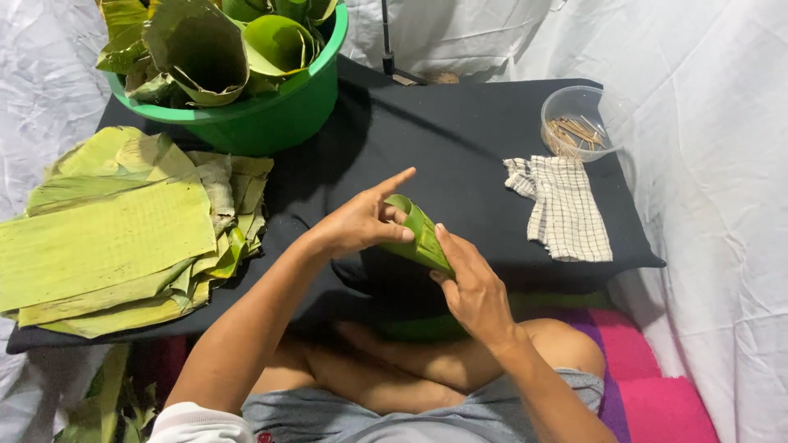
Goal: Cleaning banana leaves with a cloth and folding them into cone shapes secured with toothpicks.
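A rolled green banana leaf piece [420, 236], curled into a cone-like shape, is held over the black cloth-covered table [460, 139]. My left hand [361, 220] grips its upper end, thumb inside the fold and index finger pointing out. My right hand [472, 287] holds the lower end from below, thumb pressed along the leaf's outer side. To the left, flat banana leaf sheets [115, 234] lie in a stack.
A green plastic basin [271, 111] with several folded leaf pieces stands at the back left. A clear round container of wooden picks [579, 123] and a checked cloth [566, 205] lie at the right. White sheeting surrounds the table. My crossed legs are below.
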